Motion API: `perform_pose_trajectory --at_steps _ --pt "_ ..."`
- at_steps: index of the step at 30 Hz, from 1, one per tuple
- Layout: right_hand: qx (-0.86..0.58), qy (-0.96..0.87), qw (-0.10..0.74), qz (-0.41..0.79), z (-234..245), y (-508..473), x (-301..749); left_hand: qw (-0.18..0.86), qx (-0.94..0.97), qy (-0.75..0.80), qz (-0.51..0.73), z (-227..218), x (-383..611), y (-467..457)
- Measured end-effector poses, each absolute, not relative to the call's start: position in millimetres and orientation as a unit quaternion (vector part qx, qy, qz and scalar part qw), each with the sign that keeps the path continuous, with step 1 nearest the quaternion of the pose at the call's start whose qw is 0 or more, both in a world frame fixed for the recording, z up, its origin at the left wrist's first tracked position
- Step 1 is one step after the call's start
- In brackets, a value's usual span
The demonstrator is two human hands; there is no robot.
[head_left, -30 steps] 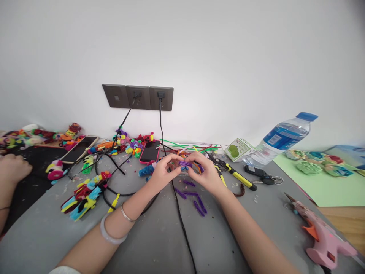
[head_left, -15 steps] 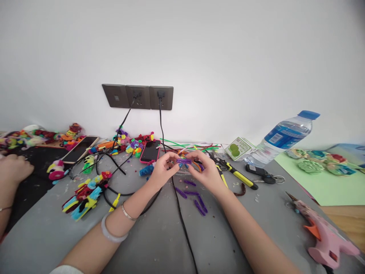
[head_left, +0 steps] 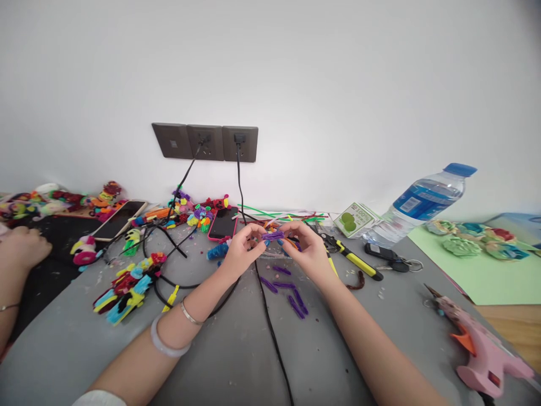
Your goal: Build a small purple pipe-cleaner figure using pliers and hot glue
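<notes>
Between the fingertips of both hands is a short piece of purple pipe cleaner (head_left: 273,236), folded into a narrow loop and held just above the table. My left hand (head_left: 247,248) pinches its left end, and my right hand (head_left: 303,243) pinches the right end. Below them on the grey table lie several folded purple pipe cleaner pieces (head_left: 298,301). Pliers with yellow-and-black handles (head_left: 359,264) rest right of my right hand, partly hidden by it. A phone in a pink case (head_left: 222,223) lies behind my left hand.
Black cables (head_left: 270,324) run from the wall sockets (head_left: 205,143) across the table. Colourful pipe cleaner figures (head_left: 131,290) lie left. Rightward are a tilted water bottle (head_left: 426,200), a green-and-white box (head_left: 357,220), keys (head_left: 397,265) and a pink glue gun (head_left: 486,355). Another person's hand (head_left: 25,245) is far left.
Both hands stay in nearly the same place. The purple loop between my fingers has shifted slightly upward and changed its angle a little.
</notes>
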State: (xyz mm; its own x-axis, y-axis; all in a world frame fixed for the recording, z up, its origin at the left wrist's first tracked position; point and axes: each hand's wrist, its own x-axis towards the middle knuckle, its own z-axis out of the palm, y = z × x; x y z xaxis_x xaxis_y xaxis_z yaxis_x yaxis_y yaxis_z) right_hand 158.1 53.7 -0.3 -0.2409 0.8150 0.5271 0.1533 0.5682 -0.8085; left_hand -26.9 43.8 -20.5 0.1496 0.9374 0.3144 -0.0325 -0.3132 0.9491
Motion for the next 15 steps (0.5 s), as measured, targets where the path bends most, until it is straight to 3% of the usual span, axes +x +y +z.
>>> perform_pose_trajectory --at_steps 15 --pt "-0.323 -0.735 0.503 0.32 1.2 52.6 156.5 0.441 0.628 0.348 0.539 -13.3 -25.3 40.3"
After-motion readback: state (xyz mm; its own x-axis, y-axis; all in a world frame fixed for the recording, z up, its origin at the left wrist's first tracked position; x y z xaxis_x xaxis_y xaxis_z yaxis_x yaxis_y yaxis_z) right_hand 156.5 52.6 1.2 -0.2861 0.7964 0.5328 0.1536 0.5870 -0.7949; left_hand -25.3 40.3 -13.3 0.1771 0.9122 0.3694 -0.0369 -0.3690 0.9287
